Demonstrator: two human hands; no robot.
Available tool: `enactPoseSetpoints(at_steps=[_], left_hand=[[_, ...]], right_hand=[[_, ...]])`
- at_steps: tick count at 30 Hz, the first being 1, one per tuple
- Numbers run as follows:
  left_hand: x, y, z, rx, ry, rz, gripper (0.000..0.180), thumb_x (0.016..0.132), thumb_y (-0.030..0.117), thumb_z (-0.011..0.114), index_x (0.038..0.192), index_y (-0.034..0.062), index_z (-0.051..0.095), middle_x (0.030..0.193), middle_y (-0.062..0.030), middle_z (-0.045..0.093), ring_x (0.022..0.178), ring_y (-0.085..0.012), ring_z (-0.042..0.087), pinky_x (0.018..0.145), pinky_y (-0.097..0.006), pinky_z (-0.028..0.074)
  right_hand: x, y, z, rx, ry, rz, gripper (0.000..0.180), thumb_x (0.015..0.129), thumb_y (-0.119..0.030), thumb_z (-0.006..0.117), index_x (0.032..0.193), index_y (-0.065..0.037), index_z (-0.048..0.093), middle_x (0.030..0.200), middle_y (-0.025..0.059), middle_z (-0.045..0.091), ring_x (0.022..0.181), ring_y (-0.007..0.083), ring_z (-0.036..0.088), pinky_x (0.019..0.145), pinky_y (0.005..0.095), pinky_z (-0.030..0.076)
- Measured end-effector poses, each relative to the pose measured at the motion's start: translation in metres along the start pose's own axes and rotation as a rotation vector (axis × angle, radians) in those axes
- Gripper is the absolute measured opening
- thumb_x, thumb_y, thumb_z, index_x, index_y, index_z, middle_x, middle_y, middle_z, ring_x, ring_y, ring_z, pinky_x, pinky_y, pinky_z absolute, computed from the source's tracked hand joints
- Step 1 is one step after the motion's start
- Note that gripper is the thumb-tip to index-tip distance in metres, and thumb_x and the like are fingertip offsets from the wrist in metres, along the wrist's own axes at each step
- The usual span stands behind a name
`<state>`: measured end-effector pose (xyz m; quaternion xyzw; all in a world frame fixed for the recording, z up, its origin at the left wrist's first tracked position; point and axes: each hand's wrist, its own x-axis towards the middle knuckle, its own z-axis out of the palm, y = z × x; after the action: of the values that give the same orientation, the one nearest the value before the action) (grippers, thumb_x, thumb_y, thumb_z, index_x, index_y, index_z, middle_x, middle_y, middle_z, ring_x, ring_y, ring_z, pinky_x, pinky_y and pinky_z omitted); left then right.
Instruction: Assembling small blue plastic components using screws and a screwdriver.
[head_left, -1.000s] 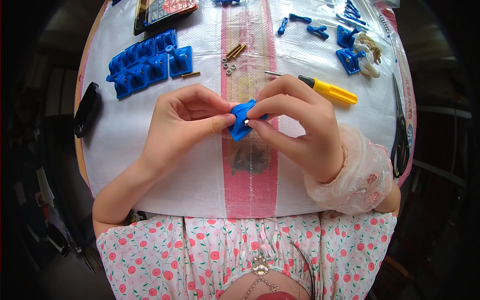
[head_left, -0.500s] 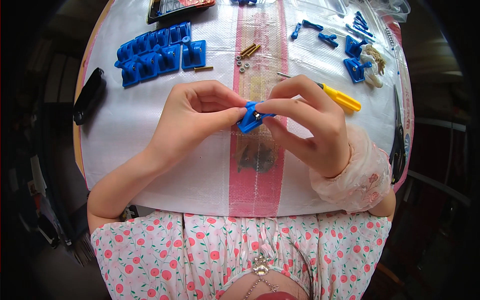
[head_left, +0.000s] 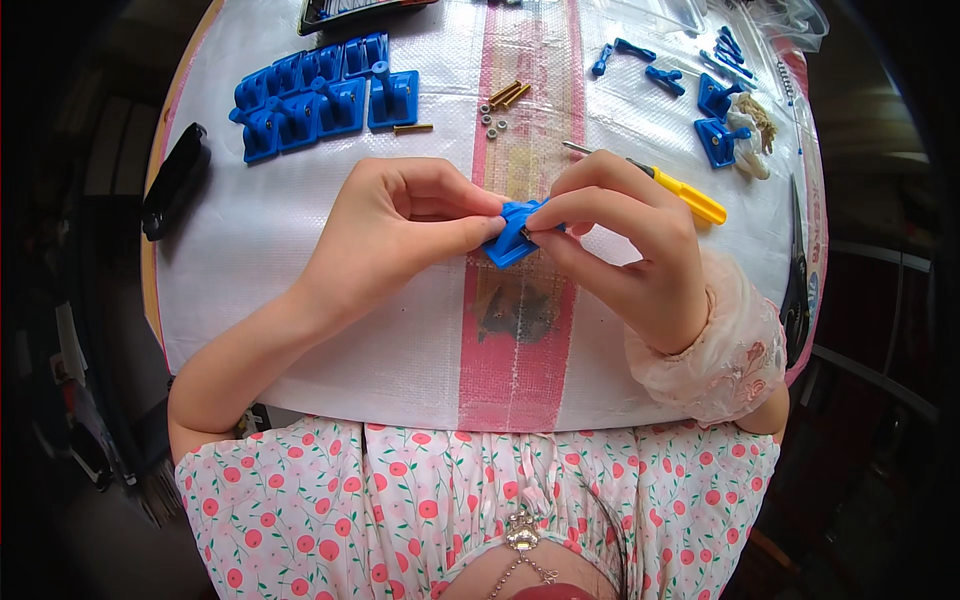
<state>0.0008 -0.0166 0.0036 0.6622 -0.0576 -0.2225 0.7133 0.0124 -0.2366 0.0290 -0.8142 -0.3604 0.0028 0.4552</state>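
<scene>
Left hand (head_left: 395, 225) pinches the blue plastic part (head_left: 510, 235) steady above the sheet, so right hand (head_left: 625, 245)'s fingertips can pinch something small at its top.

A box and a clear bag at the table's far edge

A dark, flat rectangular box (head_left: 365, 10) lies at the far left edge of the table, only partly in view; a crumpled clear plastic bag (head_left: 790, 20) sits at the far right corner.
</scene>
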Motion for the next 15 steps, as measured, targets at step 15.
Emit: enactPoseSetpoints(at_steps=[15], left_hand=[[0.0008,0.0028,-0.0006,-0.044,-0.017,-0.057,0.009,0.082,0.0,0.07,0.089,0.0008,0.062,0.105,-0.0178,0.068,0.093,-0.0167,0.067,0.086,-0.03,0.054]], right_hand=[[-0.0033,0.0043,0.0004,0.187,-0.049,0.224,0.017,0.077,0.006,0.067,0.093,0.001,0.066,0.095,0.0062,0.06,0.076,0.0098,0.058,0.066,0.0202,0.046]])
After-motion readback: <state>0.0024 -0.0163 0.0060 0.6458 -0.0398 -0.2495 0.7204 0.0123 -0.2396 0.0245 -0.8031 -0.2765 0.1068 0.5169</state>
